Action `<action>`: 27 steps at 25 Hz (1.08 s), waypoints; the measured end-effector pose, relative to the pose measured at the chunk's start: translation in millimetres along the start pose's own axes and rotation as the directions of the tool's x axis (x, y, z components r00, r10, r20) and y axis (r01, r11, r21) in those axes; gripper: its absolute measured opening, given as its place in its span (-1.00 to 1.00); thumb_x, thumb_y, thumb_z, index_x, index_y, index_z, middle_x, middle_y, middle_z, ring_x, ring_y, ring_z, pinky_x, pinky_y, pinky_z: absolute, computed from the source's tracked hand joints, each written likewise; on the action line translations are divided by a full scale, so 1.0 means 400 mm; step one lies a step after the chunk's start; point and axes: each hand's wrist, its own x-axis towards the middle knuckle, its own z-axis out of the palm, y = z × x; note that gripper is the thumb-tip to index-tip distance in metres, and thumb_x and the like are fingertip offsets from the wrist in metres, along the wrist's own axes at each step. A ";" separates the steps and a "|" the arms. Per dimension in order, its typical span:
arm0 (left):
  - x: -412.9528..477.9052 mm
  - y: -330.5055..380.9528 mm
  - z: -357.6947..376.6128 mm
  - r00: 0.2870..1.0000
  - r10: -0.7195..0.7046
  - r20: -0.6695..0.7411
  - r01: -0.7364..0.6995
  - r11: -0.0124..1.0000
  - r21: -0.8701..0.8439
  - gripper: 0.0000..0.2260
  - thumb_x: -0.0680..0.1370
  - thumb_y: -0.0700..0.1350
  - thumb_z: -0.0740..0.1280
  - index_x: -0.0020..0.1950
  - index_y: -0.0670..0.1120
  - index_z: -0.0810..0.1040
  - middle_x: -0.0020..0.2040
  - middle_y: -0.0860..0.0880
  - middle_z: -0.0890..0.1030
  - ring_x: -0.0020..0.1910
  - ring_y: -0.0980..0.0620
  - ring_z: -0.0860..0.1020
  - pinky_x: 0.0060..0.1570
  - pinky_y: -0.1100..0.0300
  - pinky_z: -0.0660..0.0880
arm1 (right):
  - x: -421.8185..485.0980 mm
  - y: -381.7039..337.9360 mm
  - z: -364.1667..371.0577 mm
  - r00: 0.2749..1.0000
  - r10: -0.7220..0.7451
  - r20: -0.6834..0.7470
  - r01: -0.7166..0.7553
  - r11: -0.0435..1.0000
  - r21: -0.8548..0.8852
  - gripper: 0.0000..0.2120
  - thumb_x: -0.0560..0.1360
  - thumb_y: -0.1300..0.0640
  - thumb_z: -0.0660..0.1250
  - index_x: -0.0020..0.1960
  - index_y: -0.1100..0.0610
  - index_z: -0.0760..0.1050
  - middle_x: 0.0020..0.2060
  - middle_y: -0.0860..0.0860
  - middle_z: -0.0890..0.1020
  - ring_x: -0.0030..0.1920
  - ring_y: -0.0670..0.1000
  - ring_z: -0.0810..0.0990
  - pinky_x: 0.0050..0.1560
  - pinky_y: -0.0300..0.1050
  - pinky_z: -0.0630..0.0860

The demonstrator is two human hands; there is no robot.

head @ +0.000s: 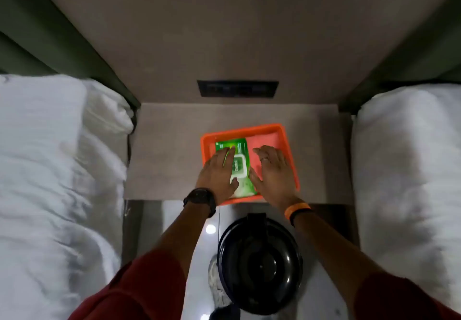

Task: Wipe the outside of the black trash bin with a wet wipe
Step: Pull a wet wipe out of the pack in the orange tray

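Note:
A green pack of wet wipes with a white flip lid lies in an orange tray on the bedside table. My left hand rests flat on the pack's left side, thumb near its lower edge. My right hand hovers with fingers spread over the tray's right half, its thumb beside the pack. The round black trash bin, lid closed, stands on the floor below the table, between my forearms.
A grey bedside table sits between two beds with white bedding. A dark socket panel is set in the wall behind. The glossy floor shows light reflections beside the bin.

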 end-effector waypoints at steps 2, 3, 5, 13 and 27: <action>0.061 -0.045 0.093 0.999 -0.003 0.042 0.005 0.999 -0.039 -0.25 0.53 -0.03 0.37 0.58 -0.17 0.03 0.56 -0.21 0.17 0.54 -0.18 0.16 0.50 0.00 0.18 | 0.037 0.034 0.119 0.996 0.039 0.077 -0.044 0.997 0.063 -0.55 0.58 0.09 0.34 0.42 0.23 0.48 0.30 0.21 0.57 0.33 0.26 0.53 0.31 0.10 0.50; 0.088 -0.072 0.140 0.998 -0.010 0.063 0.013 0.999 -0.048 -0.25 0.53 -0.04 0.38 0.58 -0.17 0.03 0.57 -0.20 0.15 0.54 -0.18 0.15 0.51 -0.01 0.19 | 0.052 0.052 0.178 0.989 0.091 0.118 -0.102 0.991 0.085 -0.57 0.59 0.13 0.32 0.42 0.25 0.48 0.30 0.23 0.58 0.33 0.27 0.53 0.30 0.08 0.50; 0.137 -0.107 0.193 0.993 -0.010 0.118 0.019 0.997 -0.075 -0.23 0.53 -0.04 0.40 0.58 -0.16 0.02 0.59 -0.18 0.10 0.56 -0.17 0.11 0.49 -0.02 0.23 | 0.076 0.061 0.248 0.960 0.201 0.193 -0.228 0.964 0.134 -0.59 0.59 0.19 0.28 0.41 0.29 0.49 0.31 0.26 0.58 0.33 0.27 0.54 0.32 0.05 0.46; 0.223 -0.139 0.260 0.994 0.055 0.092 -0.059 0.997 0.049 -0.19 0.39 -0.01 0.54 0.53 -0.12 0.22 0.47 -0.16 0.37 0.39 -0.22 0.39 0.34 -0.02 0.39 | 0.097 0.021 0.341 0.796 0.565 0.217 -0.599 0.684 0.416 -0.59 0.44 0.24 0.38 0.29 0.22 0.57 0.32 0.14 0.56 0.41 0.18 0.44 0.46 0.01 0.33; 0.196 -0.149 0.239 0.992 -0.111 0.060 0.126 0.870 -0.477 -0.31 0.31 -0.31 0.53 0.32 -0.16 0.24 0.01 -0.13 0.56 -0.12 -0.14 0.60 -0.22 0.05 0.56 | 0.132 0.033 0.350 0.918 0.360 0.169 -0.384 0.912 0.142 -0.47 0.45 -0.05 0.46 0.39 0.03 0.52 0.33 0.13 0.46 0.25 0.20 0.57 0.20 0.04 0.54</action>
